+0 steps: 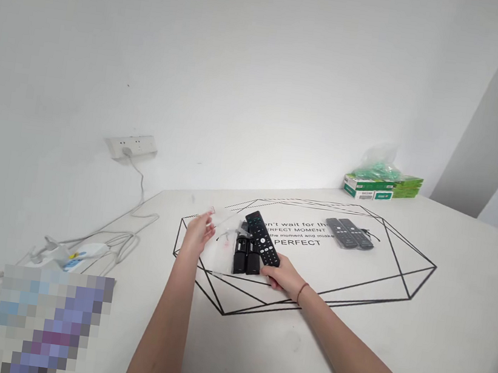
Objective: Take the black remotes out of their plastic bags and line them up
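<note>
My right hand (282,273) grips the lower end of a black remote control (262,237), its buttons facing up. The remote slants up and left over two black objects (246,261) lying side by side, which look like remotes with their backs up; their upper ends are partly covered. To the left, my left hand (200,230) has curled fingers at the edge of a clear plastic bag (224,246) and seems to pinch it. The bag's outline is faint against the white table. Farther right, two more black remotes (349,233) lie side by side, apparently in clear wrapping.
The white table (454,336) carries printed black lines and lettering. Green and white boxes (368,187) with a plastic bag (378,164) on top stand at the back right. Power strips (79,255) and cables lie left. A wall socket (132,147) has a plug in it.
</note>
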Demonstrator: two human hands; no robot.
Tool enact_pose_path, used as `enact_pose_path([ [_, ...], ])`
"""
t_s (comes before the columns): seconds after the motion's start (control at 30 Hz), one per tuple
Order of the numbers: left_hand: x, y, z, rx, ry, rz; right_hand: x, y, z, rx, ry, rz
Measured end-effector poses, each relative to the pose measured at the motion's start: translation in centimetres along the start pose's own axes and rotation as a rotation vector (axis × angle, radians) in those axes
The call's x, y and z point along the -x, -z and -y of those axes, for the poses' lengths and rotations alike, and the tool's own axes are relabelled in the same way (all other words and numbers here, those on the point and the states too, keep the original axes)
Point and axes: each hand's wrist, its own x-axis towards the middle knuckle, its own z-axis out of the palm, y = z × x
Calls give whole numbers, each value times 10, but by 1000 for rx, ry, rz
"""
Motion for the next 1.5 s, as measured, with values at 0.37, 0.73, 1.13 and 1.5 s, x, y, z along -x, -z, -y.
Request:
enact_pose_path([
  [0.37,-9,32,43,-378,-68,195,0,-3,5,-124,-44,-58],
  [0.73,-8,19,63,-1014,-250,5,-4,-1,-2,-110,-44,-37],
  [1.13,-9,15,64,-1218,-333,56,-2,-2,1,-134,-32,-2],
  [1.5,-13,17,62,-1195,-306,104,-5,-2,2,-187,-107,-19],
])
